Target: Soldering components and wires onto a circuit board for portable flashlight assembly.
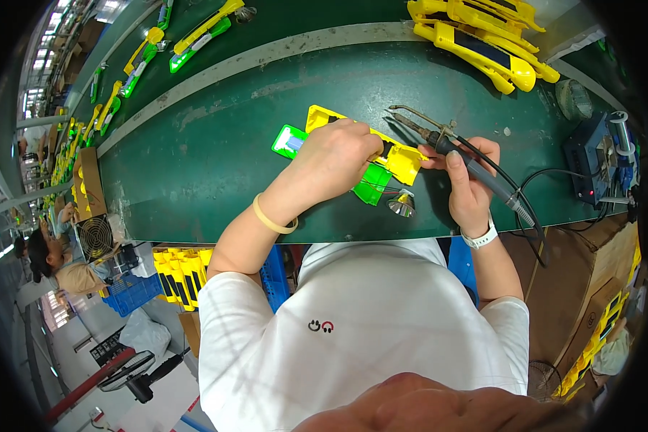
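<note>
My left hand (338, 158) lies over a yellow plastic lamp housing (405, 164), fingers bent closed at its middle; the fingertips are partly hidden. Below the housing, a green plastic part (372, 186) pokes out under the hand, its other end (288, 142) showing to the left. Thin wires run to a round silver reflector (402, 205) near the table's front edge. My right hand (471, 191) is closed round a soldering iron (475, 170) with a curved metal feed tube. Its tip points to the upper left, above the housing. Some right fingers are close to the housing's right end.
Yellow housings with dark panels (482, 47) are stacked at the back right. A blue soldering station (587, 162) with a solder spool (621, 133) stands at the right, its cable looping across. Yellow-green lamp parts (201, 43) lie beyond a grey rail (295, 45).
</note>
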Tool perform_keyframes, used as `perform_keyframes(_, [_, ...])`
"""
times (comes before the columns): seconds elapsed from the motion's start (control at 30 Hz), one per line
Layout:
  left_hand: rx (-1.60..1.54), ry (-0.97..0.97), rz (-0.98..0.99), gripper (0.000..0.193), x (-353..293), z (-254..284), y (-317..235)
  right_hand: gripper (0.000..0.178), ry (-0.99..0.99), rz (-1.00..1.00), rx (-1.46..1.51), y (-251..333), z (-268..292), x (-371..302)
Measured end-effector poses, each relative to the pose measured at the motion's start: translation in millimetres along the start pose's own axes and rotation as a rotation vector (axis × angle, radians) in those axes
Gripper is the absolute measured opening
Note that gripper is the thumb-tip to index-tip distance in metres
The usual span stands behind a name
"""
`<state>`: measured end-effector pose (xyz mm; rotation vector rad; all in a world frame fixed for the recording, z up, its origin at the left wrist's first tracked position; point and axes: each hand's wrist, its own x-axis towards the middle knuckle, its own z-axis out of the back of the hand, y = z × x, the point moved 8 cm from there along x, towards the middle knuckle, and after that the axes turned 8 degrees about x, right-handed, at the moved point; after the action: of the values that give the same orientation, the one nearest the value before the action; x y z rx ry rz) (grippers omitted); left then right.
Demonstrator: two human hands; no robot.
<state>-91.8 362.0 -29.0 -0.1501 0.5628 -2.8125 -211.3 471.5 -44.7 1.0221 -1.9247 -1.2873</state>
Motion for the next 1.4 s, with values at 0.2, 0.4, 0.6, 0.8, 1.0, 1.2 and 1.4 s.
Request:
perform_keyframes(0.2, [-0.008,-0.019,0.023,0.013,-1,10,-8,0.024,0.012,-0.001,-0.025,0,1,0])
perform_keyframes(0.4, [-0.750,0.013,0.588,0.010,-45,22,42,0.021,0.018,0.020,-0.036,-1,4,2])
perform_keyframes(0.6, [-1.516,-0.272,0.555,0.013,-53,8,50,0.028,-0.086,0.080,-0.052,10,13,-4])
perform_keyframes(0.8, [-0.368,-0.272,0.334,0.005,-37,36,68,0.023,-0.152,-0.024,-0.080,1,-22,-1])
perform_keyframes(1.0, [-0.097,-0.099,0.064,0.012,-15,29,71,0.023,-0.068,-0.076,-0.090,-23,-38,9])
perform_keyframes(1.2, [-0.113,0.001,0.057,0.011,-9,27,69,0.025,-0.033,-0.141,-0.131,-37,-36,9])
perform_keyframes(1.4, [-0.058,0.014,0.051,0.010,-8,25,68,0.024,-0.014,-0.175,-0.152,-42,-37,12])
